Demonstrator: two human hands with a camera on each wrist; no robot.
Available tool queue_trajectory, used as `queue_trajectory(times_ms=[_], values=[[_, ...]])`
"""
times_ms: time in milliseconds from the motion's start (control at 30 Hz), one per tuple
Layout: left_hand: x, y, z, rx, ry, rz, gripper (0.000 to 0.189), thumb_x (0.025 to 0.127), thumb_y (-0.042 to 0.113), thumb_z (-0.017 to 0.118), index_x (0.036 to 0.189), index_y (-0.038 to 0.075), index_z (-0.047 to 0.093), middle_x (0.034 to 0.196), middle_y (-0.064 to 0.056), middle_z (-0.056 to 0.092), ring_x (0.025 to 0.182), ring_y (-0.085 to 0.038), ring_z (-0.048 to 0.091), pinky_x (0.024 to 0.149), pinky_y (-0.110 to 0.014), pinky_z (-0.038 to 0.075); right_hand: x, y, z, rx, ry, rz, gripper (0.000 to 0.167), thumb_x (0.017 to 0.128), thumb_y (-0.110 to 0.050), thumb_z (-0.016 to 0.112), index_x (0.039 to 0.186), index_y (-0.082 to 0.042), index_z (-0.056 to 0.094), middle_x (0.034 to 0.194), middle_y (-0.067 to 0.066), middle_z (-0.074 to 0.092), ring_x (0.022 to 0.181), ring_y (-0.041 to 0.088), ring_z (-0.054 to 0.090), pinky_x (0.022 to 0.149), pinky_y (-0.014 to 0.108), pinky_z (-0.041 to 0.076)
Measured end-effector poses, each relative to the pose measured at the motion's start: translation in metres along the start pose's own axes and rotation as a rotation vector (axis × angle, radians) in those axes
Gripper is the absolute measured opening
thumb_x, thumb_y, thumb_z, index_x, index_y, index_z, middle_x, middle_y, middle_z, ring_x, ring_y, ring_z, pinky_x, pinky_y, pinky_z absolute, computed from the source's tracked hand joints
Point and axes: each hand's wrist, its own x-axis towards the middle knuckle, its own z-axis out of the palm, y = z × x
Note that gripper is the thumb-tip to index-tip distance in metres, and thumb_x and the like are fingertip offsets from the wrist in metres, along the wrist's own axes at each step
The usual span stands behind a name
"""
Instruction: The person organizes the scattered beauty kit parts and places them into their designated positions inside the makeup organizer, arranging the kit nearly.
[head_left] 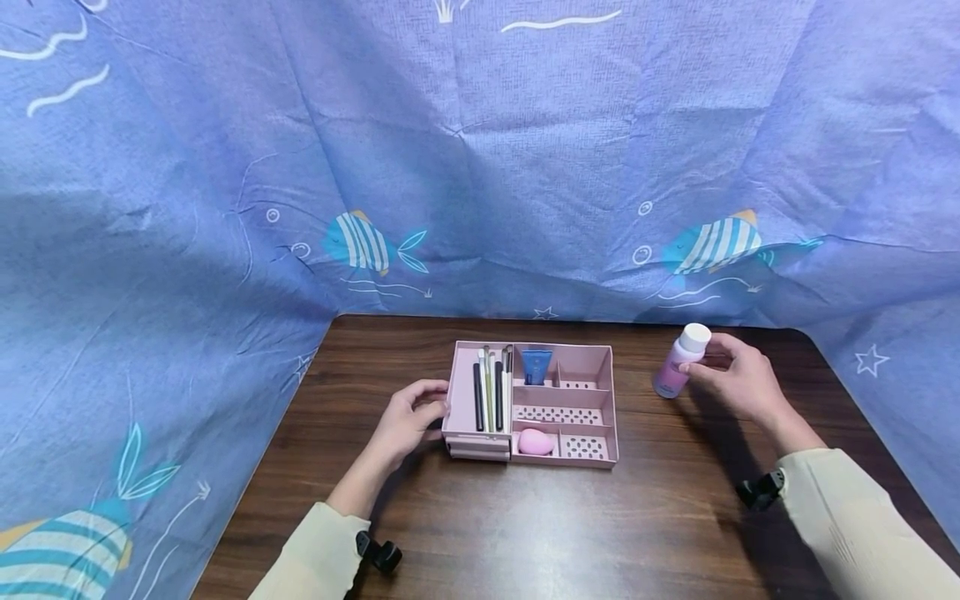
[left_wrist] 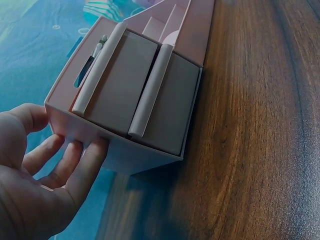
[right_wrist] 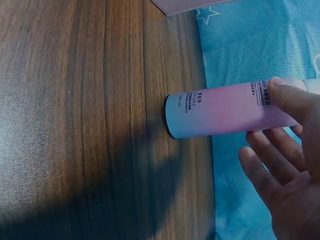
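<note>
At the right of the table, my right hand (head_left: 738, 379) grips a pink-and-blue bottle (head_left: 671, 377) with a white cap, thumb on one side and fingers on the other. Close up in the right wrist view, the bottle (right_wrist: 225, 110) carries dark printed text. My left hand (head_left: 405, 419) touches the left side of a pink desk organizer (head_left: 461, 392). The left wrist view shows the fingertips (left_wrist: 97, 147) against its side wall, beside two drawers with long handles. Several makeup brushes (head_left: 487, 392) lie in the organizer's left part. A blue tube (head_left: 536, 365) and a pink makeup sponge (head_left: 536, 442) sit in its compartments.
The dark wooden table (head_left: 555, 533) ends at a back edge, where a blue cloth (head_left: 525, 192) with fish prints hangs behind it. A small black device (head_left: 760, 490) is strapped at the right wrist and another black device (head_left: 378, 552) at the left.
</note>
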Motion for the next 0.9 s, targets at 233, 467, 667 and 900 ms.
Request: queue_trajectory(times_ms=[233,467,667,900], values=[[0.000,-0.001,0.001,0.011,0.006,-0.004,0.039,0.091,0.003,0.065,0.130,0.002,0.065,0.118,-0.017,0.066,0.095,-0.016,0.065,0.072,-0.040,0.065,0.002,-0.010,-0.006,0.006,0.032,-0.031,0.052,0.085,-0.033,0.086,0.122,-0.001,0.065,0.110,0.023,0.073,0.081,-0.018,0.056,0.068,0.004,0.046],[-0.002,0.000,0.002,0.015,0.015,-0.002,0.039,0.092,0.004,0.066,0.130,0.002,0.065,0.119,-0.017,0.066,0.096,-0.015,0.064,0.072,-0.039,0.065,0.006,-0.033,-0.013,0.024,0.046,-0.068,0.049,0.084,-0.032,0.087,0.120,-0.006,0.068,0.107,0.018,0.074,0.079,-0.015,0.061,0.066,0.006,0.050],[-0.002,0.000,0.001,0.016,0.022,-0.004,0.038,0.092,0.004,0.066,0.131,0.002,0.065,0.120,-0.017,0.067,0.095,-0.014,0.065,0.073,-0.040,0.065,0.009,-0.061,-0.017,0.037,0.078,-0.095,0.044,0.080,-0.035,0.090,0.114,-0.015,0.070,0.100,0.008,0.075,0.079,-0.009,0.065,0.066,0.008,0.049],[-0.001,0.000,0.001,0.016,0.023,0.003,0.038,0.093,0.004,0.065,0.131,0.003,0.064,0.121,-0.018,0.066,0.096,-0.015,0.065,0.074,-0.040,0.065,0.012,-0.092,-0.017,0.119,0.055,-0.151,0.043,0.080,-0.028,0.090,0.116,-0.016,0.071,0.100,0.000,0.075,0.083,-0.002,0.069,0.068,0.011,0.053]])
